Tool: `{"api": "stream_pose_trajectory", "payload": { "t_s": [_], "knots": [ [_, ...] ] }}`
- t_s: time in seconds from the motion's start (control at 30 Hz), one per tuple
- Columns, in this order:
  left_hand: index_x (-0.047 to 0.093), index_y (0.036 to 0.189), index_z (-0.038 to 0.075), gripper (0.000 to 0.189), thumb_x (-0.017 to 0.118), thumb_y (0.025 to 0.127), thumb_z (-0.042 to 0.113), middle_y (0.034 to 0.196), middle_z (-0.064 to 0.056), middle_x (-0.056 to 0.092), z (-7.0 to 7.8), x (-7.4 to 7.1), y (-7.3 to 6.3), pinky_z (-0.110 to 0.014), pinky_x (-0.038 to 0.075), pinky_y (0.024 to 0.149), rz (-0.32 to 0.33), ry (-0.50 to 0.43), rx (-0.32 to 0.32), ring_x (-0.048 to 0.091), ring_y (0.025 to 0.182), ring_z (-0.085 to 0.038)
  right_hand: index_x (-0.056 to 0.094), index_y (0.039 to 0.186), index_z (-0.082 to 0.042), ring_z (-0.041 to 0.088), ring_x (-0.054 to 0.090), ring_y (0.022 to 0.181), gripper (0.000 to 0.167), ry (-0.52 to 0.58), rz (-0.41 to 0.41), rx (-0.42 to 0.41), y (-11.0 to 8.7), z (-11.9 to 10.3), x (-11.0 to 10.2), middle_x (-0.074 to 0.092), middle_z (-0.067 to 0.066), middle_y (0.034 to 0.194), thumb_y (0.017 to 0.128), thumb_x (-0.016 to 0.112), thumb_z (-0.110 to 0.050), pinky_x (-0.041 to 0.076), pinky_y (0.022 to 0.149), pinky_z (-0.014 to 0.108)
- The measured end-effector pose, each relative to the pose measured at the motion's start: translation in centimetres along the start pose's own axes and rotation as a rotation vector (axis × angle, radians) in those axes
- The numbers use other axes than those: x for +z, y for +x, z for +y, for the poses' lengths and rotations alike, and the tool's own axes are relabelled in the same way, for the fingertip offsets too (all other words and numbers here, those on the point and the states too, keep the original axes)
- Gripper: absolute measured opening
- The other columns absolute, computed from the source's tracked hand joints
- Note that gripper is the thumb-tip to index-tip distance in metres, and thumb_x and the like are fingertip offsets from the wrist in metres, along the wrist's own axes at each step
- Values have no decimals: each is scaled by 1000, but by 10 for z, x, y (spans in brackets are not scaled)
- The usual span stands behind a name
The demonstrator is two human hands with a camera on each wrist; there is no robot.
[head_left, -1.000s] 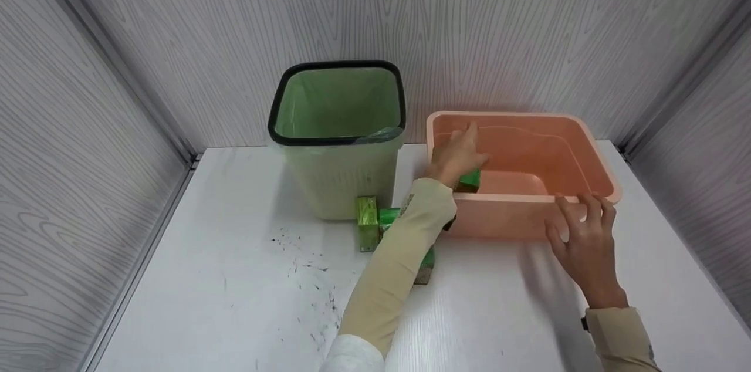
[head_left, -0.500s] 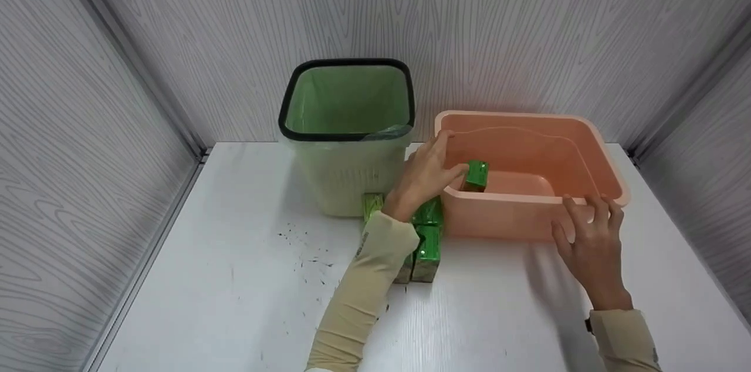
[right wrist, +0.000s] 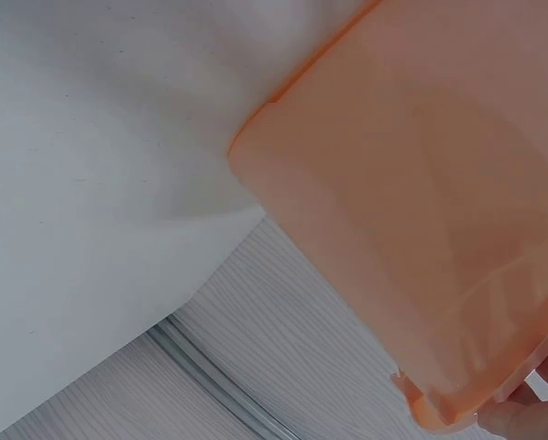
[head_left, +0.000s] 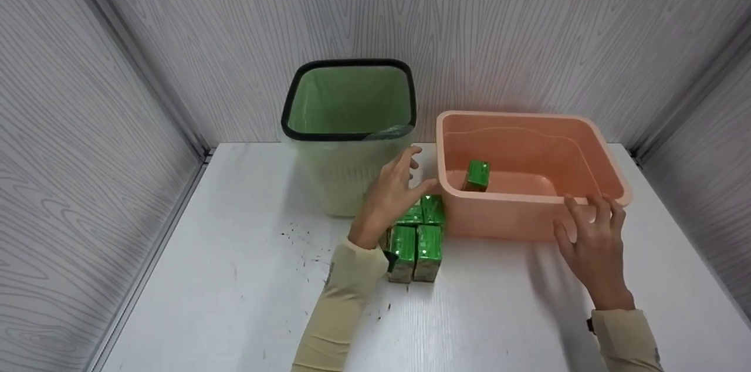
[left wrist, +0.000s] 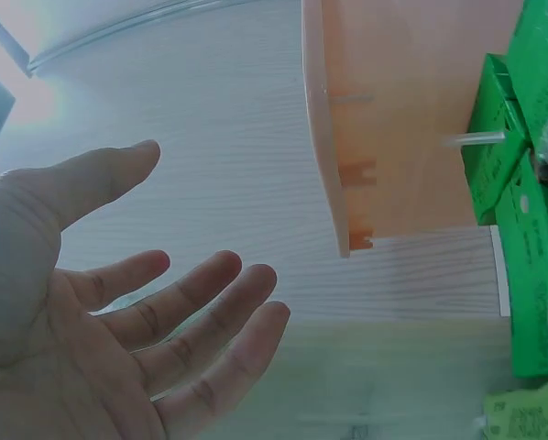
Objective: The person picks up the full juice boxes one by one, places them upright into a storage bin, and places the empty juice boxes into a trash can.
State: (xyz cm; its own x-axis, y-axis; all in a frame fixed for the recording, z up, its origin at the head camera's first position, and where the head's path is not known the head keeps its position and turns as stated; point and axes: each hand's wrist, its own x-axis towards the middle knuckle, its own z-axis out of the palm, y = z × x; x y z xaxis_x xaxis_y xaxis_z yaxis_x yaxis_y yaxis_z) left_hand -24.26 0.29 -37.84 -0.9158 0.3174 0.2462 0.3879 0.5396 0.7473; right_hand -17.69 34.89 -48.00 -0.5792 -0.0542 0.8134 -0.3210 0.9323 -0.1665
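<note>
My left hand hovers above several green drink cartons on the table, its fingers loosely spread and holding nothing. In the left wrist view the left palm is bare, with cartons off to the right, one bearing a straw. One green drink carton stands inside the pink plastic basin, near its left end. My right hand grips the basin's front rim near the right corner, fingers hooked over it. The right wrist view shows the thumb and fingers at that rim.
A pale green trash bin with a black rim and a liner stands left of the basin against the back wall. Dark specks dot the white table. Grey wood-grain panels enclose the back and sides.
My left hand has come out of the basin, leaving a drink carton standing there, and moved left over the cartons on the table. The right hand keeps its place on the rim.
</note>
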Motion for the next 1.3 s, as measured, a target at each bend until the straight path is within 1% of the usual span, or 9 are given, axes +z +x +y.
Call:
{"api": "stream_pose_trajectory", "payload": {
  "t_s": [0.1,0.3,0.5,0.7,0.83,0.93,1.1,1.2,1.3],
  "knots": [
    [46,148,6,59,72,97,23,127,-16,62,-3,-1,-7,-38,56,87,10,9,5,63,111,-30,66,123,2,55,44,118,57,2,-1,-3,0,1,0,53,35,124,105,46,-48,49,68,70],
    [47,147,5,57,72,97,20,128,-18,61,-12,-2,-23,-42,55,90,8,-3,26,63,111,-32,66,123,2,54,44,116,57,-1,1,-5,-1,2,0,54,35,122,106,46,-48,48,69,69],
    [48,145,3,57,73,96,22,123,-15,63,-24,-2,-41,-45,54,86,31,16,93,63,105,-29,66,123,2,55,44,115,55,3,-3,-31,-2,3,0,53,35,120,106,46,-46,48,69,68],
    [49,143,1,55,72,97,22,125,-17,63,-38,2,-55,-45,53,91,34,-6,139,64,112,-32,66,124,2,55,43,115,55,-5,8,-32,-1,5,-2,53,35,120,106,46,-46,48,69,68],
    [52,141,2,51,72,97,20,124,-16,63,-48,7,-64,-43,55,84,50,-26,163,65,106,-30,66,124,2,56,43,114,54,3,3,-32,-2,4,-1,53,36,121,104,48,-44,48,68,68],
    [55,139,3,48,72,97,18,122,-16,63,-57,11,-71,-44,54,83,68,-26,177,65,105,-30,66,123,2,56,43,115,54,3,5,-28,-1,5,-1,53,35,121,105,48,-45,48,69,68],
    [55,138,1,48,72,96,17,124,-16,63,-66,14,-79,-48,53,88,72,-21,193,64,109,-32,66,124,2,55,43,117,48,0,8,-21,-1,5,-1,53,35,122,103,53,-39,49,65,68],
    [55,138,-1,49,73,96,17,129,-16,61,-70,17,-81,-48,52,92,54,-10,200,63,114,-32,66,124,2,55,43,117,43,5,8,-17,-1,5,-1,53,35,123,98,57,-32,48,64,69],
    [56,137,0,50,75,94,18,133,-14,60,-74,22,-85,-48,51,96,35,20,202,61,119,-31,66,124,2,55,43,117,43,10,5,-16,-2,4,0,53,35,123,98,58,-31,48,63,69]
  ]
}}
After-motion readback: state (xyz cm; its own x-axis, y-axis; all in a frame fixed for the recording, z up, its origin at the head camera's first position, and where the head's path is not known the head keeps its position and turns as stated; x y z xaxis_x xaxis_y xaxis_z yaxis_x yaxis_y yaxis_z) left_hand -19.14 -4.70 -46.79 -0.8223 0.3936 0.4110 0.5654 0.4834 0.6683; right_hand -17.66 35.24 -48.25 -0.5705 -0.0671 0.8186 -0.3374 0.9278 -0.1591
